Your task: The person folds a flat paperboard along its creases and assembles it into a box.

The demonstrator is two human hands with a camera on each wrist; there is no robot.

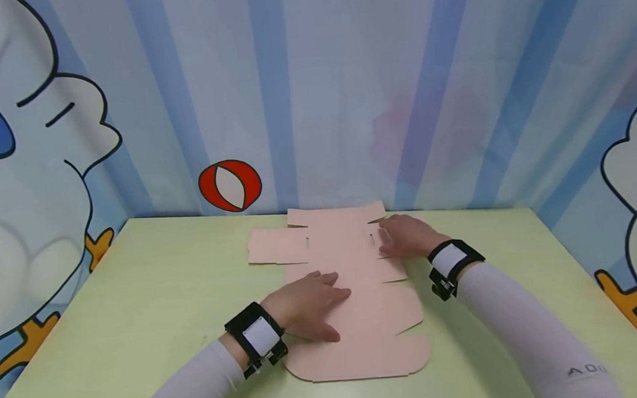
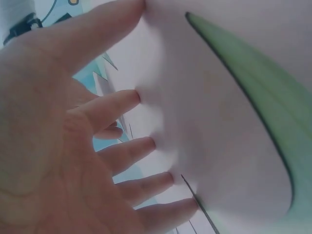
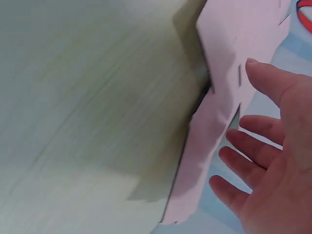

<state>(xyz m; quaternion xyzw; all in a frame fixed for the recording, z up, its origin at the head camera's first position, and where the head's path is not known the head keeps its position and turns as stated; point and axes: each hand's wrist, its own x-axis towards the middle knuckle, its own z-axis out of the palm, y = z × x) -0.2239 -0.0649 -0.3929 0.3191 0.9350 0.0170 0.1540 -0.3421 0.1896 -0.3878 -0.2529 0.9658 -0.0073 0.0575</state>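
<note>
A flat, unfolded pink cardboard box blank [image 1: 368,319] lies on the table, with cut flaps along both sides and rounded corners at its near end. My left hand [image 1: 308,306] rests on its left middle part, and in the left wrist view the spread fingertips [image 2: 148,142] press on the cardboard. At the far right side flap is my right hand [image 1: 410,236], covering most of it. In the right wrist view that flap [image 3: 200,161] is slightly raised from the table; the thumb and fingers are extended and apart, not curled round the cardboard.
The pale green table [image 1: 193,306] surrounds the cardboard. A blue striped backdrop [image 1: 334,99] with printed cartoon figures stands right behind the table's far edge and continues at both sides. A left side flap [image 1: 277,246] sticks out over the tabletop.
</note>
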